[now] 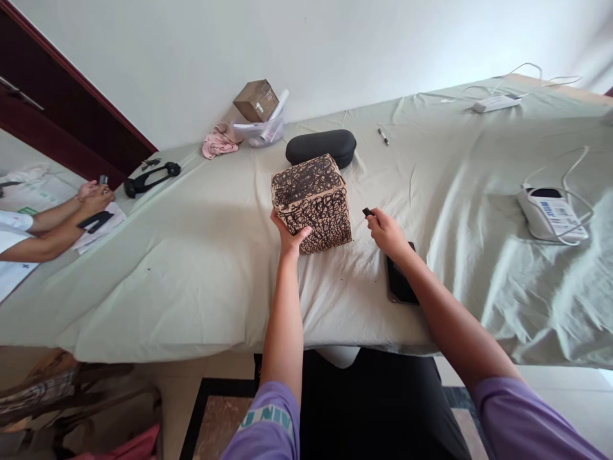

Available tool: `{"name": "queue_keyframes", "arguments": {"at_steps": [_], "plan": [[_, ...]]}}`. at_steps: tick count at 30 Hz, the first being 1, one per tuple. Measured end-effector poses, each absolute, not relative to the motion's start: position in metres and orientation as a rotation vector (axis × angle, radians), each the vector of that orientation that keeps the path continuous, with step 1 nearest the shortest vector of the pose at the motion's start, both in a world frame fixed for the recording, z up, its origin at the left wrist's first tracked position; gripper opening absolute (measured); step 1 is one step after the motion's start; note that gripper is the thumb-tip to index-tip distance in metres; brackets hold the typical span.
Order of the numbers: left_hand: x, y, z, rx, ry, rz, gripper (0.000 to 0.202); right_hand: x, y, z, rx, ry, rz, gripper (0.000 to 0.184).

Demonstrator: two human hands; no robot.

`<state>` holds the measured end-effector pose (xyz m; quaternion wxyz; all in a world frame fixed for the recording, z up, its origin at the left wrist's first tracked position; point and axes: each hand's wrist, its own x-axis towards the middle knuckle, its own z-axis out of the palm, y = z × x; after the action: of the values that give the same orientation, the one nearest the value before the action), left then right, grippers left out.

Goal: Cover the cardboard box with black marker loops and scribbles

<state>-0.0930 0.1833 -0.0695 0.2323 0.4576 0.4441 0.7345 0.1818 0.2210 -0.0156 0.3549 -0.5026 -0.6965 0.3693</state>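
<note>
Brown cardboard box (pixel 311 204) with black scribbles sits on a pale green bedsheet (pixel 191 281). Left hand (pixel 288 235) lies on it, fingers spread. Right hand (pixel 387 234) pinches a small black thing (pixel 366 212) just beside the box. Box seems light and stiff; hold its sides.

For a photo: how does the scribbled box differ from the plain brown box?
The scribbled cardboard box is covered in black looping marks, while the plain brown box shows mostly bare cardboard. The scribbled box looks larger, though the plain box sits farther away. The scribbled box rests on the pale green sheet under the left hand; the plain box tilts atop a clear plastic tub. Both are cardboard.
</note>
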Motion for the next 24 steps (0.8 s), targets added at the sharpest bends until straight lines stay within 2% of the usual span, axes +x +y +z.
{"name": "queue_keyframes", "arguments": {"at_steps": [4, 8, 12, 24], "plan": [[-0.091, 0.1829, -0.0693, 1.342, 1.214, 1.98, 0.126, 0.1825, 0.2166, -0.0112, -1.346, -1.927, 0.771, 0.017], [-0.0889, 0.1813, -0.0671, 1.409, 1.218, 1.969, 0.12, 0.1819, 0.2158, -0.01, -1.389, -1.961, 0.737, 0.021], [-0.0869, 0.1789, -0.0646, 1.42, 1.204, 1.967, 0.115, 0.1819, 0.2143, -0.0103, -1.344, -1.969, 0.755, 0.031], [-0.0876, 0.183, -0.0673, 1.442, 1.215, 1.928, 0.118, 0.1797, 0.2143, -0.0149, -1.498, -2.106, 0.652, 0.049]]}}
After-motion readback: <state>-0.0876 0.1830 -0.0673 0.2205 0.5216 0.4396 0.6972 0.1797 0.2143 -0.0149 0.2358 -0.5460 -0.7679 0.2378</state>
